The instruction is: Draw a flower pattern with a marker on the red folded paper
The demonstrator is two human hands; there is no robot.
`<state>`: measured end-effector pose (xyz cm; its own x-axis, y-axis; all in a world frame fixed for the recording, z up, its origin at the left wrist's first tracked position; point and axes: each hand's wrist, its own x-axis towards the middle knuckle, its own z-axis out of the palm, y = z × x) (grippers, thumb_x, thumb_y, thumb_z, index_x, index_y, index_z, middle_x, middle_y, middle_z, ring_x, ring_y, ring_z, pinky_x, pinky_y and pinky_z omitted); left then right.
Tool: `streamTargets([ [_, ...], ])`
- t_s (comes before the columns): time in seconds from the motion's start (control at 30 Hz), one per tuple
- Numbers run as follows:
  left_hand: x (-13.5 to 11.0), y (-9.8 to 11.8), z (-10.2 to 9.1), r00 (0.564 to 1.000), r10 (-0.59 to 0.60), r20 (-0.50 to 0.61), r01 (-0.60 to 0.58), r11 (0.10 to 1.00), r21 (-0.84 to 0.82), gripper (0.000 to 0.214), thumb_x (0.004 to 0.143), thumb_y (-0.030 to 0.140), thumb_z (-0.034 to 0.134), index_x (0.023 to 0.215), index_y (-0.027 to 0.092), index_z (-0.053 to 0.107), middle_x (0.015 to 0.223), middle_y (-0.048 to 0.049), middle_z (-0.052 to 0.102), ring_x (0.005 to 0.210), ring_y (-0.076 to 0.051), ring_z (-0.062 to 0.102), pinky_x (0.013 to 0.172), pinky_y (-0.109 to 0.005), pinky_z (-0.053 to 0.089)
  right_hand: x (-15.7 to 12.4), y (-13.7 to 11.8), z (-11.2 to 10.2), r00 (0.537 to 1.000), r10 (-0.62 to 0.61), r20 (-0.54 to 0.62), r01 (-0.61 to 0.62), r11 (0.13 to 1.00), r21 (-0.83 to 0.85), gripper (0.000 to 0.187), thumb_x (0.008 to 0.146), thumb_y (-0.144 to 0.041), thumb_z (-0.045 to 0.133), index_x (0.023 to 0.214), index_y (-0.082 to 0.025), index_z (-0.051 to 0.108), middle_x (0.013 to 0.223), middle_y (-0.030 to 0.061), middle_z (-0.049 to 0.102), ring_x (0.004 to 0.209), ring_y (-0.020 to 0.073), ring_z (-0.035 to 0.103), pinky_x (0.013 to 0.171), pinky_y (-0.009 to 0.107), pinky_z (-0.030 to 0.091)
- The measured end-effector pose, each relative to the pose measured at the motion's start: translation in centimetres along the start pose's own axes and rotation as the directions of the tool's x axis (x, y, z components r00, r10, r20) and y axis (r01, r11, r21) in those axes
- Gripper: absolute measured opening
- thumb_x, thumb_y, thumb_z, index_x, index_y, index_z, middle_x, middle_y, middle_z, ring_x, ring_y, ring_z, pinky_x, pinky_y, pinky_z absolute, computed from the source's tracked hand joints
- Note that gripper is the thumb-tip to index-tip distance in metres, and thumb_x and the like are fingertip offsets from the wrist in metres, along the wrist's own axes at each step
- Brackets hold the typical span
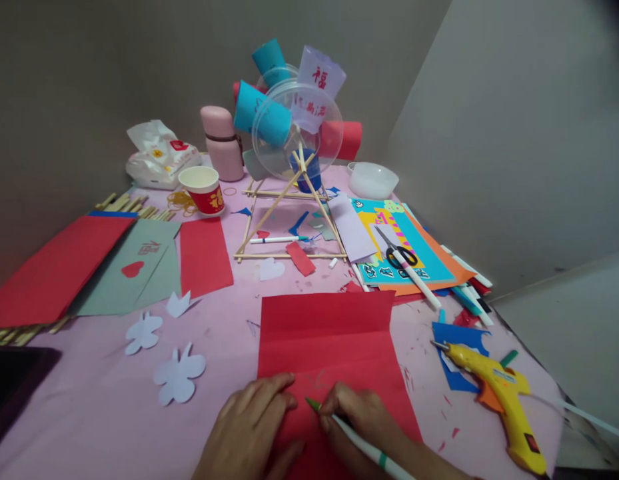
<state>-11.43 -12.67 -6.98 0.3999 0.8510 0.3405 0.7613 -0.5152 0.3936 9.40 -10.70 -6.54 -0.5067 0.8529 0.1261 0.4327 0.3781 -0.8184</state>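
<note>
福 on lilac roll (pixel 320 72); apparently 福 on grey sheet (pixel 134 253) and paper cup (pixel 204 198)

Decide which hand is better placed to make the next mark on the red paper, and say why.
Probably the right hand: it holds the green-tipped pen, with the tip just below faint marks on the red paper. The left hand rests on the paper without a pen.

Toward the near edge of my pink table (pixel 224 333), I work green-tipped, green-banded white pen (pixel 356 440) over red paper (pixel 329 333). By the right edge: a yellow glue gun (pixel 489 370), its trigger (pixel 489 398) orange. Toward the far edge: a pink flask (pixel 224 150), a gold-patterned red cup (pixel 204 198) with white interior, turquoise rolls (pixel 249 110) and a red-lettered lilac roll (pixel 316 67).
</note>
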Motion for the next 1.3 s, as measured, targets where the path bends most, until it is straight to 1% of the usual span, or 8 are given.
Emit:
streamTargets([
  [0.2, -0.1, 0.1, 0.2, 1.000, -0.007, -0.014, 0.007, 1.000, -0.007, 0.022, 0.091, 0.043, 0.046, 0.104, 0.026, 0.053, 0.118, -0.0007, 0.059, 0.105, -0.018, 0.053, 0.086, -0.031, 0.042, 0.0, -0.1, 0.2, 0.998, 0.058, -0.002, -0.058, 0.997, -0.041, 0.009, 0.086, -0.017, 0.043, 0.081, -0.022, 0.049, 0.062, -0.0028, 0.063, 0.046, 0.0093, 0.054, 0.045, 0.018, 0.034],
  [0.53, 0.1, 0.2, 0.0, 1.000, 0.003, -0.013, -0.003, 1.000, -0.009, 0.022, 0.092, 0.041, 0.044, 0.104, 0.025, 0.053, 0.118, -0.0018, 0.058, 0.104, -0.017, 0.053, 0.085, -0.030, 0.042, 0.4, -0.1, 1.1, 0.981, 0.034, -0.192, -0.041, 0.999, -0.032, 0.011, 0.080, -0.020, 0.040, 0.071, -0.023, 0.045, 0.049, -0.0071, 0.052, 0.037, 0.0077, 0.047, 0.038, 0.017, 0.028],
  [0.6, 0.1, 0.2, -0.1, 1.000, 0.000, -0.009, 0.000, 1.000, -0.008, 0.023, 0.092, 0.042, 0.046, 0.105, 0.025, 0.053, 0.118, -0.0019, 0.058, 0.105, -0.017, 0.053, 0.085, -0.029, 0.043, 0.4, -0.3, 0.9, 0.983, 0.039, -0.182, -0.042, 0.999, -0.016, 0.010, 0.080, -0.018, 0.041, 0.072, -0.023, 0.045, 0.051, -0.0070, 0.054, 0.040, 0.0076, 0.051, 0.040, 0.016, 0.031],
  [0.83, 0.3, 0.1, -0.3, 1.000, 0.012, -0.015, -0.012, 1.000, -0.005, 0.023, 0.091, 0.045, 0.046, 0.103, 0.026, 0.053, 0.116, -0.0019, 0.061, 0.101, -0.018, 0.057, 0.082, -0.029, 0.045, 0.4, -1.1, -0.4, 0.991, 0.122, -0.053, -0.125, 0.991, -0.045, 0.010, 0.082, -0.016, 0.043, 0.077, -0.022, 0.049, 0.063, -0.0027, 0.065, 0.051, 0.0099, 0.061, 0.048, 0.015, 0.041],
  [1.03, 0.3, 0.0, -0.4, 0.999, 0.027, -0.018, -0.027, 1.000, 0.013, 0.022, 0.090, 0.044, 0.048, 0.103, 0.026, 0.054, 0.116, -0.0030, 0.062, 0.100, -0.019, 0.059, 0.081, -0.030, 0.047, 0.4, -1.4, -0.5, 0.983, 0.170, -0.063, -0.174, 0.983, -0.061, 0.012, 0.081, -0.011, 0.046, 0.076, -0.022, 0.051, 0.066, -0.0015, 0.069, 0.055, 0.0104, 0.065, 0.052, 0.015, 0.044],
  [1.13, 0.3, 0.0, -0.4, 1.000, 0.018, -0.010, -0.018, 1.000, 0.006, 0.022, 0.090, 0.044, 0.048, 0.103, 0.027, 0.054, 0.115, -0.0028, 0.062, 0.100, -0.019, 0.059, 0.081, -0.030, 0.047, 0.3, -1.4, -0.5, 0.979, 0.197, -0.060, -0.201, 0.977, -0.074, 0.012, 0.081, -0.012, 0.047, 0.076, -0.022, 0.051, 0.065, -0.0016, 0.069, 0.054, 0.0105, 0.064, 0.051, 0.015, 0.043],
  [1.23, 0.2, 0.0, -0.2, 1.000, 0.008, 0.001, -0.008, 1.000, 0.003, 0.022, 0.090, 0.043, 0.047, 0.103, 0.027, 0.054, 0.117, -0.0022, 0.061, 0.102, -0.018, 0.057, 0.082, -0.030, 0.046, 0.2, -1.0, -0.2, 0.979, 0.179, -0.102, -0.187, 0.979, -0.078, 0.011, 0.080, -0.015, 0.045, 0.073, -0.022, 0.050, 0.058, -0.0022, 0.066, 0.047, 0.0103, 0.059, 0.046, 0.016, 0.039],
  [1.3, 0.1, -0.1, -0.1, 1.000, 0.007, 0.004, -0.007, 1.000, 0.006, 0.023, 0.091, 0.043, 0.047, 0.104, 0.026, 0.054, 0.118, -0.0020, 0.060, 0.103, -0.018, 0.056, 0.084, -0.030, 0.045, 0.1, -0.8, -0.1, 0.982, 0.166, -0.092, -0.172, 0.983, -0.068, 0.011, 0.081, -0.018, 0.043, 0.073, -0.022, 0.049, 0.055, -0.0024, 0.063, 0.044, 0.0100, 0.056, 0.043, 0.017, 0.037],
])
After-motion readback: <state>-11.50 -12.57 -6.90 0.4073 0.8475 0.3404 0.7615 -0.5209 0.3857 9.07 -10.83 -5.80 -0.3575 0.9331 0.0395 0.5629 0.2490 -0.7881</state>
